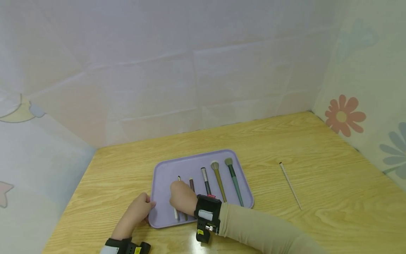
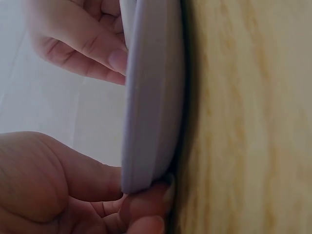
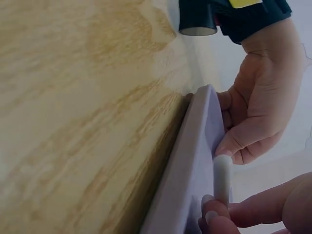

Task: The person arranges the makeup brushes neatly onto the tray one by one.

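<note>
The left hand (image 1: 137, 211) grips the near left corner of the tray (image 1: 165, 169) on the bench (image 1: 333, 197). The right hand (image 1: 181, 197) seems to pinch a white brush (image 3: 222, 178) lying inside the tray. Beyond it lie four more brushes (image 1: 219, 181).

Pale wood-grain table (image 1: 333, 197) with a smooth, faint sheen; matt lilac tray (image 1: 165, 169), plastic by its look; smooth white brush handle (image 3: 222, 178); creased printed cloth backdrop (image 1: 190, 70) behind

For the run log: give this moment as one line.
left hand: grips purple tray corner | right hand: pinches white-handled brush on tray | thin white brush: on table
</note>
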